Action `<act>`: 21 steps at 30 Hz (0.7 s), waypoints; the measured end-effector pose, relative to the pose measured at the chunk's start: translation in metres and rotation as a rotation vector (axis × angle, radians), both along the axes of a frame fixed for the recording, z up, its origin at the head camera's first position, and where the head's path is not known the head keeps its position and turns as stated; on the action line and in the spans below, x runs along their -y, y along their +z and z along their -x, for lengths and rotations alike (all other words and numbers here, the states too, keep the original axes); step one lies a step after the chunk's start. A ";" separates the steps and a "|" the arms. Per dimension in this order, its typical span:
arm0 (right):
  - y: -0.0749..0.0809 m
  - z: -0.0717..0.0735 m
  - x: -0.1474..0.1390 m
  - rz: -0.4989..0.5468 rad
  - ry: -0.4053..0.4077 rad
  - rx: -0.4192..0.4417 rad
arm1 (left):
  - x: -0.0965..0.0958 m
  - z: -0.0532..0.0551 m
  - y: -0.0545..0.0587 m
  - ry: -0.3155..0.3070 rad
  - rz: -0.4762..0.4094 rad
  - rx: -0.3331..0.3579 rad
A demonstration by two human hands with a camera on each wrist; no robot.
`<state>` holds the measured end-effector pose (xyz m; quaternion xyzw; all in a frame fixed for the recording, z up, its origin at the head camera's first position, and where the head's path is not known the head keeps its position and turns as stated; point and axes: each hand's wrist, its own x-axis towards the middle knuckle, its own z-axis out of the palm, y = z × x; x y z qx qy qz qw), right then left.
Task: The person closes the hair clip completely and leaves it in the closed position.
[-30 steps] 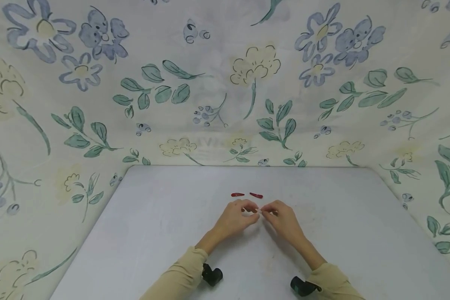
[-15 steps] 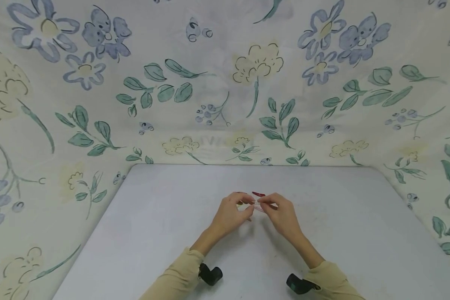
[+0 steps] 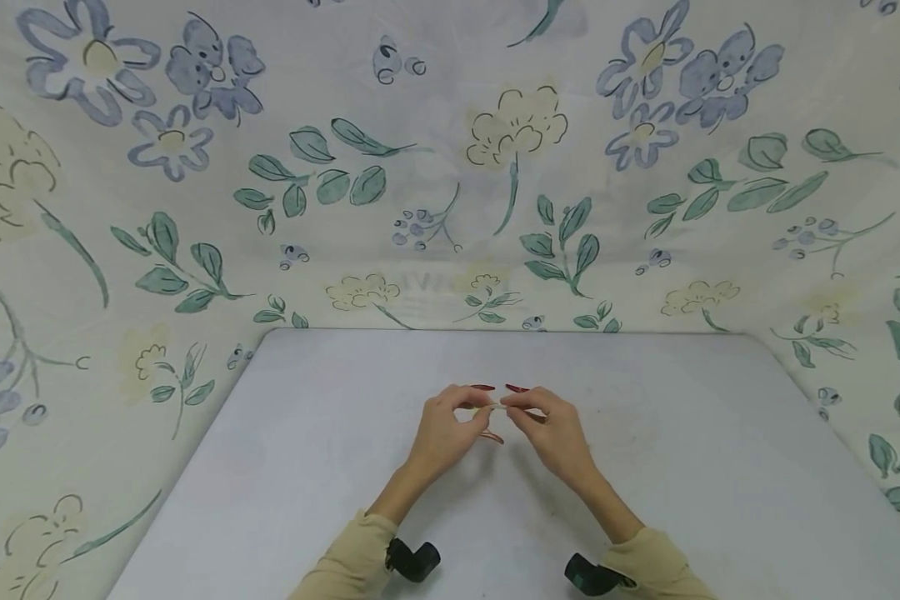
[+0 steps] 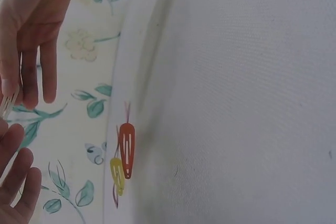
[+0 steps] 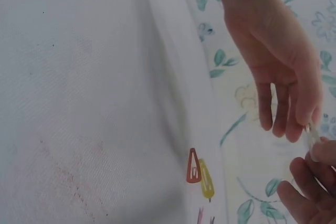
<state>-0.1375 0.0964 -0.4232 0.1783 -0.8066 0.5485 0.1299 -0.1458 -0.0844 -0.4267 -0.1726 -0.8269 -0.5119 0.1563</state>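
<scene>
Between my two hands is a pale, whitish snap hair clip [image 4: 8,103], seen nearly edge-on in the head view. The left hand [image 3: 447,425] pinches one end with thumb and fingertips. Thumb and index finger of the right hand [image 3: 555,429] grip the other end, its remaining fingers hanging lower in the left wrist view. Below the hands lie an orange hair clip [image 5: 193,166] and a yellow hair clip [image 5: 206,179], side by side and overlapping. In the head view the left hand covers most of the yellow one.
Just beyond the fingertips, two dark red hair clips [image 3: 517,388] lie on the white table [image 3: 330,392]. A floral cloth [image 3: 420,167] rises behind the table's far edge and along both sides. Black wrist cameras [image 3: 412,560] hang below the sleeves.
Both hands have shifted a little left and away from me, still holding the pale clip, which has turned from flat to edge-on. The orange clip now shows beside the left hand.
</scene>
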 end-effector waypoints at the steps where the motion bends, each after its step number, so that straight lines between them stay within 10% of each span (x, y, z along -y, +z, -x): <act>1: 0.000 0.000 0.001 -0.002 0.003 0.001 | 0.001 -0.001 0.000 0.002 -0.007 -0.005; 21: -0.005 0.000 0.001 -0.026 0.020 -0.083 | 0.002 -0.008 0.002 -0.058 -0.060 0.062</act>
